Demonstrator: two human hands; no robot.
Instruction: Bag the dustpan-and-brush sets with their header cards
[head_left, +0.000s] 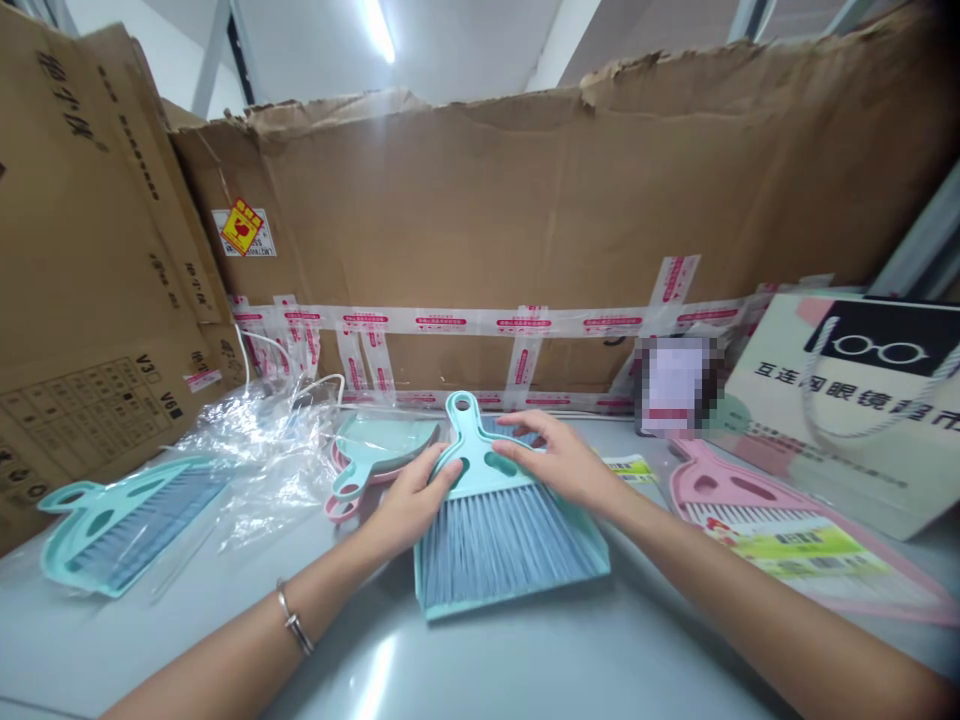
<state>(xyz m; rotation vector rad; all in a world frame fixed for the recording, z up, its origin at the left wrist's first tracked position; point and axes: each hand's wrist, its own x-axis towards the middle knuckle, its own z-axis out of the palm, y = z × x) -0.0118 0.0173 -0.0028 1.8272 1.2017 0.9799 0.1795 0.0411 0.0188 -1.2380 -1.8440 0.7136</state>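
A mint-green hand brush (495,540) with grey-blue bristles lies nested on a mint-green dustpan (592,560) in front of me, handle pointing away. My left hand (409,500) grips their left side, thumb on top near the brush's left hole and the other fingers mostly hidden underneath. On the right side, my right hand (562,455) curls its fingers over the brush's shoulder and the pan edge. Behind them lies another piece with blue bristles (517,428), partly covered by the right hand.
Left, a mint brush-and-pan set (135,515) lies near crumpled clear plastic (262,470). Further back are a mint dustpan (390,440) and a pink handle (343,508). Right, a wrapped pink set (787,540) lies before a paper bag (847,400). Cardboard (450,210) walls the back.
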